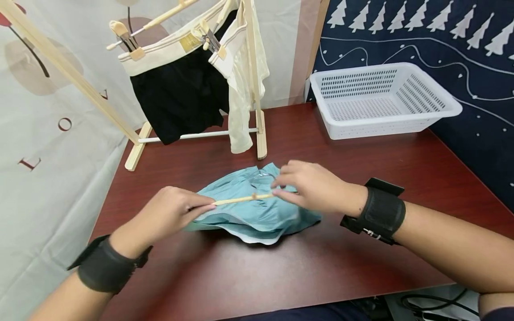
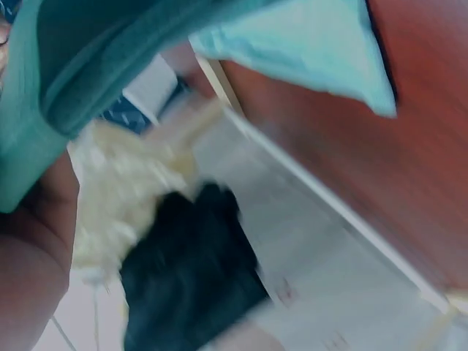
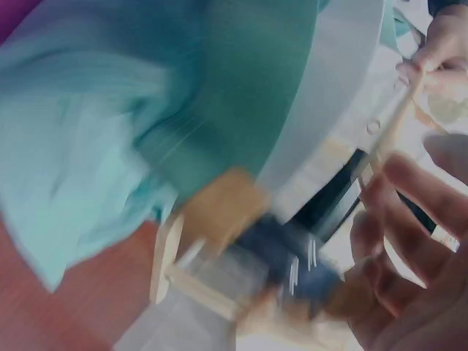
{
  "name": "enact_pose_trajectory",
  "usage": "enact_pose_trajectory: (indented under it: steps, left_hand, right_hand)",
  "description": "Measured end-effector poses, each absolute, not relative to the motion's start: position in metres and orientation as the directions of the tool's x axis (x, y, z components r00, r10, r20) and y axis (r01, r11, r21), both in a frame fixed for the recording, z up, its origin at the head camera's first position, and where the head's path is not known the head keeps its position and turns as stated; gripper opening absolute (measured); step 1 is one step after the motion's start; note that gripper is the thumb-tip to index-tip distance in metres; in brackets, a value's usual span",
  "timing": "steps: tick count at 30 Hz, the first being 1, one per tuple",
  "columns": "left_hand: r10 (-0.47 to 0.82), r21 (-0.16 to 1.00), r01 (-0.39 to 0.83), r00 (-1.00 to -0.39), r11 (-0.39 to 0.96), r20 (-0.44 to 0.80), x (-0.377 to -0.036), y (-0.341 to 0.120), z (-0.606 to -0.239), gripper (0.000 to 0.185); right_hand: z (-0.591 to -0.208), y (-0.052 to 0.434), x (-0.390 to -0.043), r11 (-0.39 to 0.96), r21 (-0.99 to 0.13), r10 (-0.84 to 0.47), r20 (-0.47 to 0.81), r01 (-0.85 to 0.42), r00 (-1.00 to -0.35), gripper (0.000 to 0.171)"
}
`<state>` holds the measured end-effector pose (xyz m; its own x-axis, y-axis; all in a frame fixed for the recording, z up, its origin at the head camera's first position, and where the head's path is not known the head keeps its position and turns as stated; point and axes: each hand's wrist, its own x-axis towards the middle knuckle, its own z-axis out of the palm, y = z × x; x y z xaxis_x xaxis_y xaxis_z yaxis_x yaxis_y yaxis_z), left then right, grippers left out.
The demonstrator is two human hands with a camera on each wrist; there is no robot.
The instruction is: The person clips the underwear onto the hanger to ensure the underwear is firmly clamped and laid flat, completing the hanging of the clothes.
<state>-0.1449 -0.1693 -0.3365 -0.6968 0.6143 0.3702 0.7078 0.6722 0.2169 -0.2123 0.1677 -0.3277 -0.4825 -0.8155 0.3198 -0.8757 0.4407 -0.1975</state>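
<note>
A light teal garment [image 1: 257, 209] lies crumpled on the dark red table [image 1: 321, 267]. Above it runs a thin wooden hanger bar [image 1: 242, 199], held level. My left hand [image 1: 172, 214] pinches its left end and my right hand [image 1: 311, 185] pinches its right end near the metal hook. In the right wrist view the teal garment [image 3: 131, 146] fills the left side, with the wooden bar [image 3: 395, 128] and my fingers [image 3: 409, 197] at the right. The left wrist view is blurred and shows teal cloth [image 2: 88, 66] and the table [image 2: 351, 168].
A wooden drying rack [image 1: 257, 89] stands at the back of the table with black shorts [image 1: 180, 93] and a cream garment [image 1: 242, 84] hanging on clip hangers. A white perforated plastic basket [image 1: 377, 98] sits at the back right. Patterned cloth hangs behind.
</note>
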Motion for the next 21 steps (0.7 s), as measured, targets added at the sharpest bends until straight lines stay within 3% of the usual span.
enact_pose_trajectory:
  steps: [8, 13, 17, 21]
  left_hand:
    - [0.451, 0.167, 0.502, -0.851, 0.849, 0.268, -0.153, -0.257, -0.326, 0.011]
    - [0.326, 0.227, 0.370, -0.922, 0.901, 0.206, -0.153, -0.310, -0.336, 0.009]
    - [0.215, 0.246, 0.255, -0.961, 0.935, 0.176, -0.152, -0.348, -0.330, 0.018]
    - [0.115, 0.150, 0.145, -0.974, 0.978, 0.193, -0.159, -0.376, -0.309, 0.030]
  right_hand:
    - [-0.314, 0.153, -0.285, 0.572, -0.386, -0.637, 0.347, -0.724, -0.688, 0.016]
    - [-0.302, 0.142, -0.332, 0.643, -0.509, -0.498, 0.290, -0.573, -0.817, 0.021]
    - [-0.286, 0.130, -0.359, 0.659, -0.575, -0.434, 0.236, -0.485, -0.869, 0.029]
    - [-0.269, 0.119, -0.376, 0.663, -0.615, -0.409, 0.180, -0.427, -0.895, 0.045]
